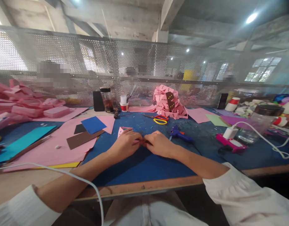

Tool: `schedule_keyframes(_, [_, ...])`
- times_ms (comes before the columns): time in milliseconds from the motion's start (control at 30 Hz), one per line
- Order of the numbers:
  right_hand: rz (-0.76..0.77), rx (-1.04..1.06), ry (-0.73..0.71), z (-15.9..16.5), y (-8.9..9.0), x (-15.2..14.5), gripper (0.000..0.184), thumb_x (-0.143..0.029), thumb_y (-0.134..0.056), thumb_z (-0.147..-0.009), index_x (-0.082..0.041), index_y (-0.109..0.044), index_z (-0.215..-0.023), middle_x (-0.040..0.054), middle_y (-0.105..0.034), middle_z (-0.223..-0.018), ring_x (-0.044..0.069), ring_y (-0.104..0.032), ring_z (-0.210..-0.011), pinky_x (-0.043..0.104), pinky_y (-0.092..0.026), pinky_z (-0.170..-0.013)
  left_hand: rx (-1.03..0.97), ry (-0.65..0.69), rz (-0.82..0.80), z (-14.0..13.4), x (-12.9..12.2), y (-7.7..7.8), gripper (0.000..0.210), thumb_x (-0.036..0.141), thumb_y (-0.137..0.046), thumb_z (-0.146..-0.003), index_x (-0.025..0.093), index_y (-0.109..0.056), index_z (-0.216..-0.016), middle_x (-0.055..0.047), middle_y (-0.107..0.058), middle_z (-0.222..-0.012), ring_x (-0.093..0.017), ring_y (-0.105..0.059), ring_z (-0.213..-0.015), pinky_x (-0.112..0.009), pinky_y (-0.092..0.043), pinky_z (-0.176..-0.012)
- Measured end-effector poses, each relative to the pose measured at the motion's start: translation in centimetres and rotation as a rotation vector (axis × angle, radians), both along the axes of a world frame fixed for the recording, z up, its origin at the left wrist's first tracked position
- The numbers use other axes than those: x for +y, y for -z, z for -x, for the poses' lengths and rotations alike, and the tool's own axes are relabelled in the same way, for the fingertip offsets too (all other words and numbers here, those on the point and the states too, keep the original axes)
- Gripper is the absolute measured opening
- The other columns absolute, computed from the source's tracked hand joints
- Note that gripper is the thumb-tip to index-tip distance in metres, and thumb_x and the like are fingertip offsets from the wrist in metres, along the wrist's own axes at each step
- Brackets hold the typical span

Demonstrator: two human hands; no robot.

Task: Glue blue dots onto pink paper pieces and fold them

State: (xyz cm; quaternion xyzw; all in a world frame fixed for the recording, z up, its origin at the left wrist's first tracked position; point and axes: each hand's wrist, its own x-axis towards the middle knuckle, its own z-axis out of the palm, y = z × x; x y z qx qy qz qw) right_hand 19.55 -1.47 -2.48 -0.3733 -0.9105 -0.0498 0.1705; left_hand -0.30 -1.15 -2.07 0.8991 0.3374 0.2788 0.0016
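Note:
My left hand (128, 140) curls over a folded piece of pink dotted paper (120, 131), whose corner sticks out behind the knuckles. My right hand (158, 143) meets it fingertip to fingertip, pinched at the near end of the same piece, low over the blue mat (144, 171). Most of the paper is hidden under my fingers. Just right of my right hand lies a blue glue gun (181, 135). Beyond the hands rest scissors (160, 120) with yellow and red handles. Behind them is a pile of pink dotted paper pieces (169, 102), one of them brown.
Pink sheets (52, 147) with blue and brown cards lie left, before a heap of folded pink pieces (22, 103). A dark-lidded jar (107, 99) and paper cup (124, 106) stand behind. Rightward are a pink power strip (231, 144), white cable and clear jar (250, 125).

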Motion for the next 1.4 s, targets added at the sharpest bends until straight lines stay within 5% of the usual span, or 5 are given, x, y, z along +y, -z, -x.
schedule_keyframes(1400, [0.047,0.01,0.008,0.12,-0.29,-0.19,0.018,-0.029,-0.048,-0.094,-0.018,-0.062,-0.09,0.0043,-0.07,-0.085,0.017,-0.065,-0.084,0.028,-0.034,-0.08,0.014,-0.012,-0.014,0.11,0.12,0.02,0.01,0.019,-0.053,-0.083,0.023,-0.061,-0.086,0.0,-0.072,-0.085,-0.019,-0.065,-0.086,-0.044,-0.032,-0.108])
